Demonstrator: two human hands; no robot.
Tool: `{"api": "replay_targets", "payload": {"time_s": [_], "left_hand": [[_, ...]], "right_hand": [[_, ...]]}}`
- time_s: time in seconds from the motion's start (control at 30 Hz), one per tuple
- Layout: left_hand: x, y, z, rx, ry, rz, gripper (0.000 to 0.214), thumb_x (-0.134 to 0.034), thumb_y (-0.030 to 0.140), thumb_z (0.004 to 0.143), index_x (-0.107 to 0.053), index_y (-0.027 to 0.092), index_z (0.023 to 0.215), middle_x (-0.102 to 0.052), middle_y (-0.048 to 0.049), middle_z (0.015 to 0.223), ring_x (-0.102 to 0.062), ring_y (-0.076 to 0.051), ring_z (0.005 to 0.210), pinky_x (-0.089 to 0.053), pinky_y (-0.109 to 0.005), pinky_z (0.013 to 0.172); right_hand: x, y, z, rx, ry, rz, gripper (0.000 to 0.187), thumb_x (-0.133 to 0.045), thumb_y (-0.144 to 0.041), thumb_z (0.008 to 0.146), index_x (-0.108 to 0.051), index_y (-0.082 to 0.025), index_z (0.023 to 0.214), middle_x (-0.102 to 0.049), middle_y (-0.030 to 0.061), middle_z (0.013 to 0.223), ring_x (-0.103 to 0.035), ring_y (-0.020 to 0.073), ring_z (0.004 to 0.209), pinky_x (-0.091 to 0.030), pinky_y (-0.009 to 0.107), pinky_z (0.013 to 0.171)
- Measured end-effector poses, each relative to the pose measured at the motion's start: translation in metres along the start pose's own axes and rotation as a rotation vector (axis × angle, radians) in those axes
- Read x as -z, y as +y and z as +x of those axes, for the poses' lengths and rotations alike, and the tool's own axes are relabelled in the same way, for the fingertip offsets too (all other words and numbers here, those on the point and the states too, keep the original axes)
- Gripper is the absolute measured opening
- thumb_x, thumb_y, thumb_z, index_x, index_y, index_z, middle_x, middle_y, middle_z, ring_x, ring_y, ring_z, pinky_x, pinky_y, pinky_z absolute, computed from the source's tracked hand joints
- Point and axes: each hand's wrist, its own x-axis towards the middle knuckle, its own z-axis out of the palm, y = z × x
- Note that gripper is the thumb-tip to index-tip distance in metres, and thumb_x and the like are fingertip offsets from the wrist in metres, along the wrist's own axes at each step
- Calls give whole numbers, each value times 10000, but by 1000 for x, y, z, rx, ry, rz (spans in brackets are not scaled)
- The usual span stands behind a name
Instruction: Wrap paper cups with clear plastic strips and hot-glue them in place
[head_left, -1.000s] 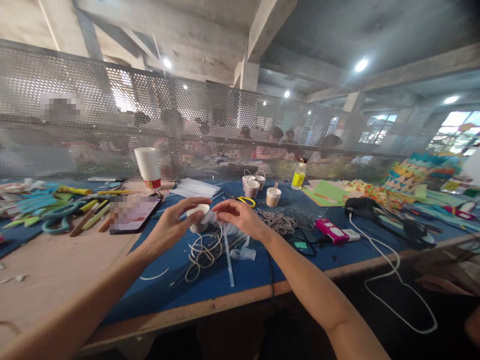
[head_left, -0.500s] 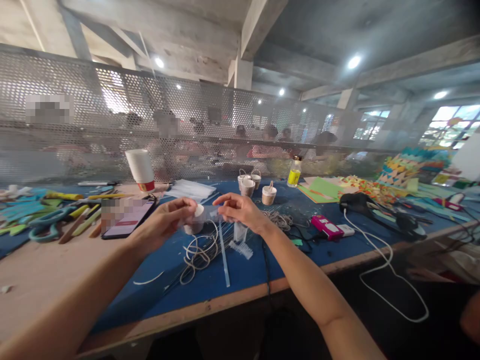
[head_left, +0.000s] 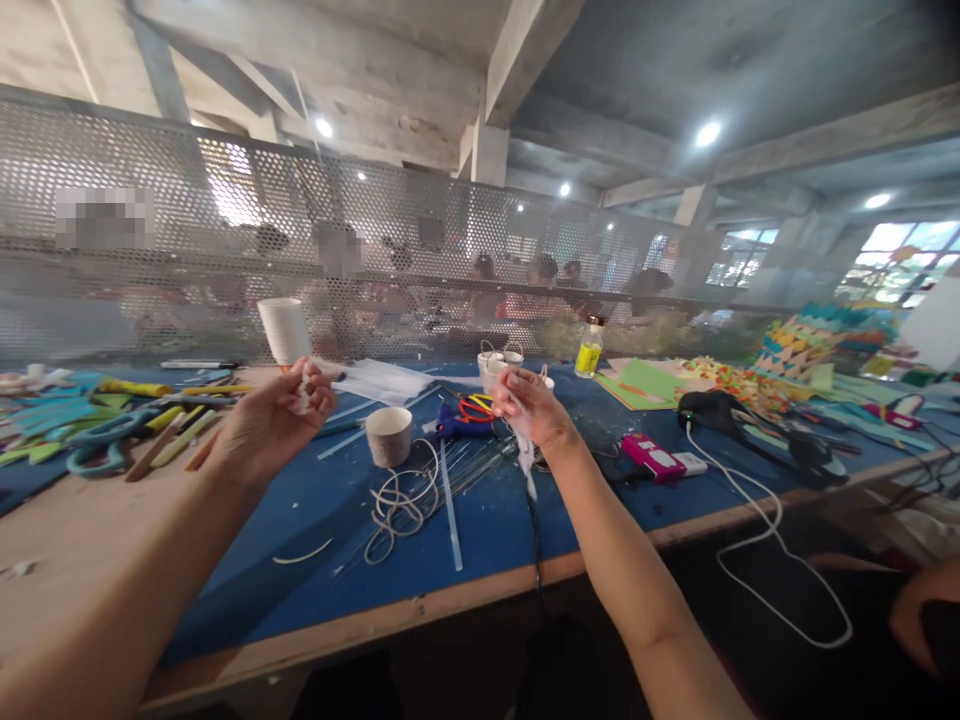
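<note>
My left hand [head_left: 274, 415] is raised over the left of the blue mat [head_left: 495, 520], its fingers pinched on a small white piece I cannot make out. My right hand [head_left: 534, 408] is lifted too, closed on a strip of clear ribbed plastic [head_left: 525, 450] that hangs down from it. Between the hands a small paper cup [head_left: 388, 436] stands upright on the mat, untouched. In front of the cup lie a coil of pale cord [head_left: 401, 500] and a clear glue stick [head_left: 450, 505].
A blue glue gun [head_left: 457, 420] and yellow-red scissors lie behind the cup. Small handled cups [head_left: 499, 365], a yellow bottle [head_left: 589, 352], a pink power strip [head_left: 651, 455], a black tool with white cable [head_left: 712, 408], a stack of paper cups [head_left: 285, 330]. Perforated metal screen behind; people beyond it.
Both hands lifted and drew apart. The cup left my left hand and now stands on the mat. The plastic strip went up with my right hand.
</note>
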Motion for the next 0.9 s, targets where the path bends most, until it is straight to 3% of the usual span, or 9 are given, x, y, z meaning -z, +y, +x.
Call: {"api": "replay_targets", "payload": {"time_s": [0.17, 0.4, 0.6, 0.77, 0.9], "left_hand": [[16, 4, 11, -8, -4, -34, 200, -443, 12, 948, -597, 104, 1037, -663, -51, 840, -637, -102, 758, -601, -195, 680], [29, 7, 23, 0, 92, -52, 259, -372, 49, 959, -598, 72, 1083, -689, -90, 847, -673, -129, 756, -632, -225, 672], [25, 4, 23, -15, 69, -13, 335, -374, -105, 916, -610, 95, 1044, -711, -50, 883, -699, -81, 799, -612, -148, 735], [22, 4, 21, -9, 71, 14, 196, -459, 0, 983, -620, 110, 995, -727, -29, 819, -709, -86, 760, -614, -123, 657], [22, 5, 22, -24, 72, 36, 176, -461, 59, 1010, -622, 110, 963, -724, -18, 772, -695, -76, 706, -630, -153, 688]], "right_hand": [[3, -8, -2, 32, 121, 211, 201, -748, -313, 678, -709, -221, 852, -708, -22, 757, -509, 92, 556, -524, 246, 582], [13, -7, 1, 158, 203, 325, 347, -701, -118, 627, -719, -277, 935, -752, -60, 973, -581, 72, 645, -572, 203, 664], [18, -4, 10, 264, 295, 294, 292, -845, -250, 706, -699, -288, 956, -734, -64, 922, -603, 60, 667, -562, 173, 651], [19, -5, 12, 207, 365, 262, 212, -785, -403, 814, -645, -243, 814, -642, -67, 766, -515, 49, 578, -551, 177, 648], [19, -5, 12, 228, 348, 231, 235, -776, -420, 821, -629, -238, 798, -624, -53, 812, -483, 52, 586, -552, 202, 688]]}}
